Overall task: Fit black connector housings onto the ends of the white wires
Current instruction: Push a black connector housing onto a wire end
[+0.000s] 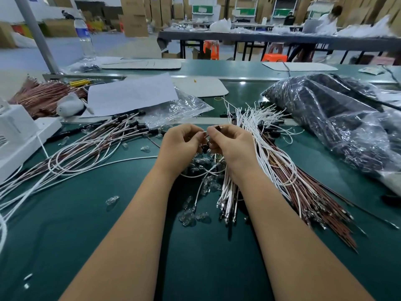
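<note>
Head view: both hands raised together above the green surface (108, 213). Left hand (179, 144) pinches the end of a white wire (121, 160) with curled fingers; right hand (232, 144) pinches a small black connector housing (218, 127), tips nearly touching. Loose white wires (258, 122) fan out just right of the hands; finished wires with housings (130, 127) lie left; bagged black parts (336, 120) far right

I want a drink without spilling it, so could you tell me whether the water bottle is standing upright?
Upright: the water bottle stands on its base at the bench's far left edge, cap uppermost.
</note>
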`<state>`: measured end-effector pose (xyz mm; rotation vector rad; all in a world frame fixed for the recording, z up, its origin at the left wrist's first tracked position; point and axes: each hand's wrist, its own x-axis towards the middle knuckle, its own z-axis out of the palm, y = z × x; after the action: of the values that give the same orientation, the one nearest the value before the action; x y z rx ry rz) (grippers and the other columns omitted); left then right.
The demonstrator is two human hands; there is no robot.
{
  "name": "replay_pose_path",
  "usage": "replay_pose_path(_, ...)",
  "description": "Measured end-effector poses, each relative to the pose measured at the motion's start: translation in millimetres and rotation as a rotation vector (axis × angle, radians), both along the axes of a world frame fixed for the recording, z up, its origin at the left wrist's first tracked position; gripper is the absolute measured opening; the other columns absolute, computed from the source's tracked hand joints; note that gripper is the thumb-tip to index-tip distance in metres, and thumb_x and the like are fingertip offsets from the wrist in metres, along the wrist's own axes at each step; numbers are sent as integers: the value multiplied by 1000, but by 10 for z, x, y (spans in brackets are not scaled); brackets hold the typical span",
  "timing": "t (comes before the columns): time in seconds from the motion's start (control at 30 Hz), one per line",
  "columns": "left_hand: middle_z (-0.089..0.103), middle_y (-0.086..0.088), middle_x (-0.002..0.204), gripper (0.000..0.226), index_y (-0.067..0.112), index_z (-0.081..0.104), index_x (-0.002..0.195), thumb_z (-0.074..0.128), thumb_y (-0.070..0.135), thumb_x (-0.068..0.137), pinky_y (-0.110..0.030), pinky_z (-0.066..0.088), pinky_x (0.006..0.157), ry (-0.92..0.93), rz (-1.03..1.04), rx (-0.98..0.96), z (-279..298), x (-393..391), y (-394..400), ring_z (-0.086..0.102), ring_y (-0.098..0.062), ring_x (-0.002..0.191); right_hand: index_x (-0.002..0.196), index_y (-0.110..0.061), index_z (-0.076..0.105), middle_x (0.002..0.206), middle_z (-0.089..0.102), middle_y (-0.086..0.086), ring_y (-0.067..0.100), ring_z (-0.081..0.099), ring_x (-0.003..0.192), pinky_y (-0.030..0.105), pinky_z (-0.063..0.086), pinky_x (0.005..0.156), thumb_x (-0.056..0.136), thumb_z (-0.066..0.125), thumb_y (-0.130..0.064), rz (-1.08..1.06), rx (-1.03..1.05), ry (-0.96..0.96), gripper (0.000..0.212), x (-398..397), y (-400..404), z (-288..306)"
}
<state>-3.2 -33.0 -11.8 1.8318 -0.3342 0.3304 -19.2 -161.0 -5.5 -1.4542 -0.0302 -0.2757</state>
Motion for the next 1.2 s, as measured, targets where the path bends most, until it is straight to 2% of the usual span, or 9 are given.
replay_pose_path(0.13, 70, -5, 70, 14, 10, 71, 85, 60, 5, 92, -28, 49, 58, 3, -25, 16, -9, -21, -20, 56, -11, 58, 73, -15, 71, 65, 68, 1, 14, 63, 63, 23, 51, 59, 83, 73, -8, 23, -34, -16, 12, -12, 5, -9)
replay_pose_path(0.23, 68, -3, 69, 13, 9, 70, 84, 61, 6, 92, -23, 47, 56, -16, 10, 19, 7, -6, 13, 57, -6, 59, 82, -17, 70, 70, 68, 0, 13, 62, 63, 24, 52, 61, 84, 71, -7, 15, -2, -25, 11, -8, 0, 12)
replay_pose_path(0.3, 64, 0, 66, 14, 8, 69, 83, 59, 5, 92, -12, 38, 49, -21, 30, 31, 20, -5, 40, 49, 2, 48, 86, -16, 68, 71, 69, 0, 10, 61, 60, 23, 51, 58, 88, 66, -6, -21, 51, -27, 10, -6, -22, 32)
replay_pose_path(0.37, 64, -3, 67, 14, 7, 69, 83, 58, 5, 93, -10, 34, 46, -8, 27, 35, 26, -14, 52, 43, 1, 43, 84, -15, 67, 71, 69, 2, 11, 59, 58, 22, 51, 56, 90, 61, -6, -59, 66, -37, 12, -12, -46, 43)
replay_pose_path(0.57, 63, -10, 68, 11, 14, 69, 80, 64, 11, 89, -18, 40, 53, 13, 23, -10, 45, -33, 78, 49, -8, 53, 82, -15, 68, 70, 67, -1, 8, 59, 59, 20, 51, 58, 91, 60, -4, -104, -24, -80, 16, -30, -69, 51)
replay_pose_path(0.67, 64, -17, 72, 3, 10, 70, 87, 69, 12, 88, -21, 44, 58, 20, 1, -47, 47, -22, 106, 52, -13, 60, 82, -16, 69, 69, 65, 0, 9, 58, 60, 26, 54, 64, 91, 62, -5, -152, -51, -103, 16, -23, -86, 56)
replay_pose_path(0.9, 70, -6, 77, 4, 12, 69, 88, 66, 10, 90, -16, 49, 63, 17, -33, -46, 18, -12, 109, 60, -6, 65, 78, -15, 69, 68, 67, 0, 11, 61, 61, 25, 56, 64, 85, 69, -1, -174, -12, -132, 16, -24, -81, 70)
replay_pose_path(1.07, 68, 4, 72, 5, 16, 70, 88, 72, 12, 85, -11, 44, 60, 3, -12, -53, 9, 3, 118, 58, 2, 61, 79, -14, 68, 71, 70, 2, 12, 64, 60, 22, 54, 61, 86, 66, 2, -122, 0, -127, 18, -26, -56, 58)
replay_pose_path(1.2, 71, -7, 81, 11, 16, 71, 90, 73, 8, 83, -15, 50, 67, -8, -24, -60, 9, 10, 131, 62, -6, 70, 79, -15, 69, 71, 71, 1, 12, 65, 60, 22, 54, 61, 88, 64, 1, -107, 16, -112, 18, -22, -68, 45)
